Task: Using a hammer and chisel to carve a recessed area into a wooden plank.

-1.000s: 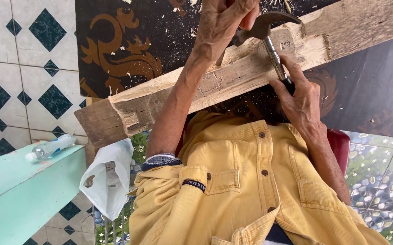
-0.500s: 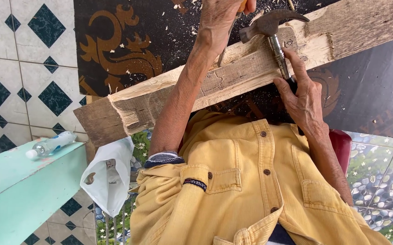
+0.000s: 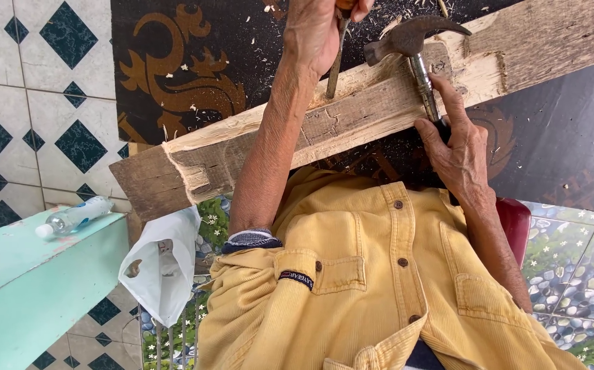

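A long, rough wooden plank [image 3: 379, 103] lies slanted across my lap, with a chopped notch [image 3: 198, 177] near its left end. My left hand [image 3: 317, 34] grips a chisel [image 3: 335, 65] that stands with its tip on the plank's upper edge. My right hand [image 3: 456, 147] holds the handle of a claw hammer [image 3: 410, 41]. The hammer's head hovers just right of the chisel, above the plank. I wear a yellow shirt [image 3: 379, 288].
A teal bench [image 3: 30, 288] at lower left carries a lying plastic bottle [image 3: 71, 218]. A white plastic bag [image 3: 163, 267] hangs beside it. Wood chips litter the dark patterned mat [image 3: 194, 75] beyond the plank. A red seat edge [image 3: 516, 223] shows at right.
My left hand with the chisel has shifted up toward the top edge of the view. The hammer head stays close to the chisel, almost unmoved.
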